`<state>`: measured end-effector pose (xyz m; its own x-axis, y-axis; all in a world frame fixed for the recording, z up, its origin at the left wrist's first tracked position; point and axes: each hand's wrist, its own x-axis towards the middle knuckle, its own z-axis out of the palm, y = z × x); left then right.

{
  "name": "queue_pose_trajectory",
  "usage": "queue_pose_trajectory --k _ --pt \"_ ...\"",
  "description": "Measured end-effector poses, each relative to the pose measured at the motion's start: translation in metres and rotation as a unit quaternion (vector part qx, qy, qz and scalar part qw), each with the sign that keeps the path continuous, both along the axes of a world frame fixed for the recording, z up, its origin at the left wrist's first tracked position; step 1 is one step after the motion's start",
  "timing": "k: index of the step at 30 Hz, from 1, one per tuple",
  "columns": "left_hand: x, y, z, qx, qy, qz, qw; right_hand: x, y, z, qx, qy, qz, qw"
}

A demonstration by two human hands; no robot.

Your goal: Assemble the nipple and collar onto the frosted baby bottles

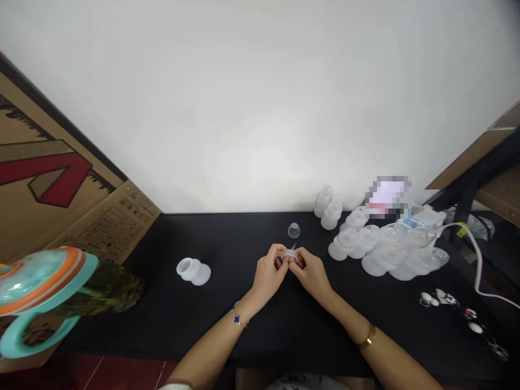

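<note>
Ring (290, 253), whitish; probably light, stiff; best held by rim. Left hand (268, 273), right hand (312, 273): fingers pinching its 2 sides.

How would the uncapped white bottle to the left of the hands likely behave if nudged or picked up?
The white bottle is probably light for its size: its open mouth suggests it is hollow. Its smooth-looking surface may feel slightly slippery. Its rounded body could roll if on its side.
</note>
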<state>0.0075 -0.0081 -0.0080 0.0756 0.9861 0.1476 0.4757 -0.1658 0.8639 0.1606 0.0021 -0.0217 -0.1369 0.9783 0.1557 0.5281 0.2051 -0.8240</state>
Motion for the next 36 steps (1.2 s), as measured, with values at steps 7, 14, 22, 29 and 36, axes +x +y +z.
queue_pose_trajectory --k 7,14,22,29,36 --pt "-0.0012 -0.0004 0.0011 0.012 -0.013 0.005 1.0 0.0003 0.0001 0.0039 -0.004 0.011 0.015 1.0" --pt "-0.0035 0.0006 0.0054 0.038 0.003 0.01 0.999 0.0007 -0.0017 0.0022 0.004 0.009 0.033 0.999" --pt "-0.0031 0.0023 0.0 0.046 -0.004 0.012 0.999 0.0013 0.0003 -0.0007 -0.001 0.015 0.02 1.0" --pt "-0.0025 0.0022 -0.0038 0.019 -0.028 0.012 0.999 0.0005 0.0007 -0.0003 -0.003 0.019 0.019 1.0" --pt "-0.0024 0.0024 -0.0035 0.012 -0.026 0.011 1.0 0.0009 0.0 -0.0008 -0.003 0.012 0.016 1.0"
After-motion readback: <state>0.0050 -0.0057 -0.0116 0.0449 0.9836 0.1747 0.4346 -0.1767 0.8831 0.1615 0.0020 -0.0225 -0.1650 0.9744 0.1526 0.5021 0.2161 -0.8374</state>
